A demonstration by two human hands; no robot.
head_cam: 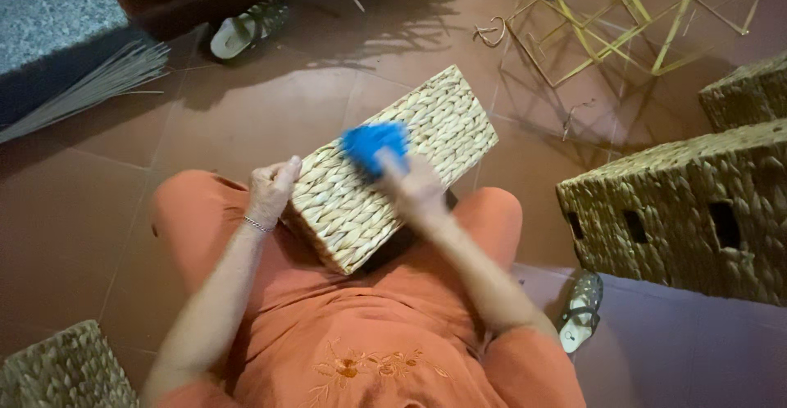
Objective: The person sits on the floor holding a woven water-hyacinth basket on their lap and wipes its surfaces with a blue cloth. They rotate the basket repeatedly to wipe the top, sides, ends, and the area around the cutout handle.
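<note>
- A corner of a woven basket shows at 8 o'clock in the head view, on the tiled floor.
- A bundle of thin reeds fans across the floor at 10 o'clock, with a pale sandal beyond it at 11 o'clock.
- The person, seated in orange clothing, steadies a rectangular woven basket across the lap; it lies bottom up and tilted, its far end toward 1 o'clock.
- The left hand, a thin bracelet at the wrist, has its grip closed on the basket's near left edge.
- The right hand, motion-blurred, has its grip clamped on a blue brush-like tool pressed to the weave near the basket's middle; the blur hides what the tool is exactly.
- The basket's weave looks complete, so the work in hand appears to be late-stage surface finishing; how much of the surface is covered cannot be judged.
- A bare frame of yellow sticks stands at 1 o'clock.
- Two woven boxes with square slots sit at 3 o'clock, a second sandal at 4 o'clock.
</note>
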